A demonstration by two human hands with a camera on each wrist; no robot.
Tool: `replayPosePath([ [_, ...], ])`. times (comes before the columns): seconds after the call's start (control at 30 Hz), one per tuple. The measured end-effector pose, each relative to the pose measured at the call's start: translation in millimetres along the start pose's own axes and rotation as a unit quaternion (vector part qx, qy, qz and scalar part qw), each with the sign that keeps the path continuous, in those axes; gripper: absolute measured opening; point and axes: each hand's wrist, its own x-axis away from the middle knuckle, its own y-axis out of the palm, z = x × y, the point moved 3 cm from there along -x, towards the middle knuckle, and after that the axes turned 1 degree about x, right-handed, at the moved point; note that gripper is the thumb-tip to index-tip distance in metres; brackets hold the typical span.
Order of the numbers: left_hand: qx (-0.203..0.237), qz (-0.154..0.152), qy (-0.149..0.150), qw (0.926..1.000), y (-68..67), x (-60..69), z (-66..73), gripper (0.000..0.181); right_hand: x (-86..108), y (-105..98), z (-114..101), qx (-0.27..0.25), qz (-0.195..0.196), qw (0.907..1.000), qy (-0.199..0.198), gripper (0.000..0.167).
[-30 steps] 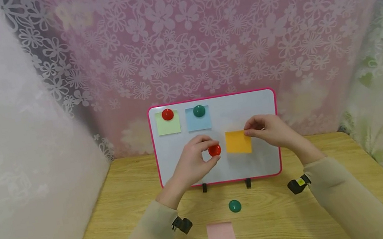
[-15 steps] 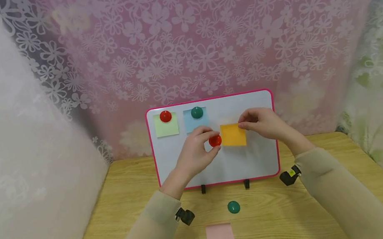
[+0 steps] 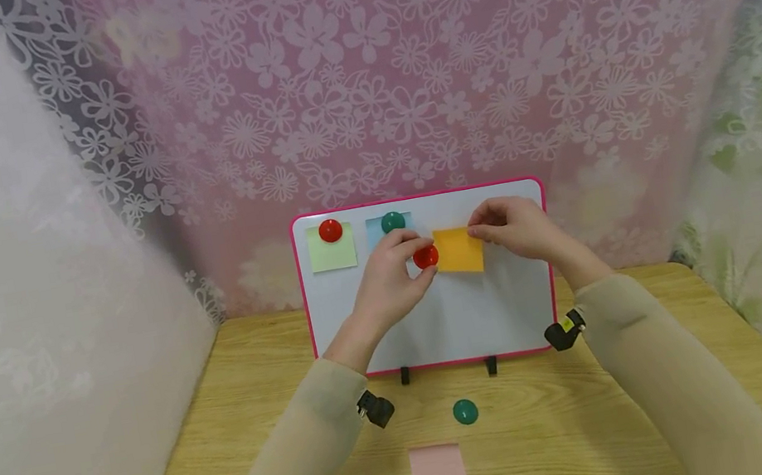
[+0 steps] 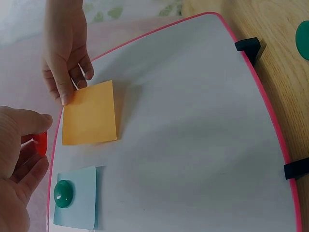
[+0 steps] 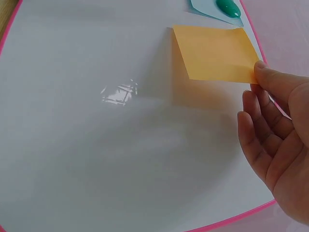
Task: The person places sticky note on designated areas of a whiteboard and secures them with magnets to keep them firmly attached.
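My left hand (image 3: 392, 282) pinches a red round magnet (image 3: 425, 256) between thumb and fingers, in front of the whiteboard (image 3: 486, 321). My right hand (image 3: 519, 227) holds an orange sticky note (image 3: 459, 250) by its upper right corner. In the right wrist view the orange note (image 5: 215, 54) stands off the board and casts a shadow on it. The magnet is just left of the note in the head view. A green magnet (image 4: 63, 194) pins a blue note (image 4: 82, 212) to the board; my left hand partly hides that note in the head view.
Another red magnet (image 3: 330, 231) pins a light green note (image 3: 333, 255) at the board's upper left. On the wooden table (image 3: 549, 428) lie a green magnet (image 3: 466, 411) and a pink note (image 3: 439, 473). Black feet (image 3: 492, 366) support the pink-framed board.
Both hands have risen along the board, carrying the red magnet and the orange note upward. The magnet has come closer to the note's left edge.
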Motion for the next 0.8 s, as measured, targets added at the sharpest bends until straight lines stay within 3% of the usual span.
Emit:
replayPosePath([
  [0.33,-0.012,-0.019,-0.031,0.9993,3.7,-1.6,-4.2,0.038,-13.4,-5.7,-7.1,0.009,0.019,0.9998,0.003,0.028],
  [0.57,-0.019,0.009,-0.019,0.9996,4.5,-11.5,-6.3,0.038,-21.2,-4.6,-9.1,0.02,0.033,0.9992,0.006,0.025],
  [0.8,-0.032,0.009,-0.023,0.9992,10.0,-21.0,-5.0,0.038,-23.7,-1.6,-11.3,0.029,0.041,0.9987,0.001,0.024],
])
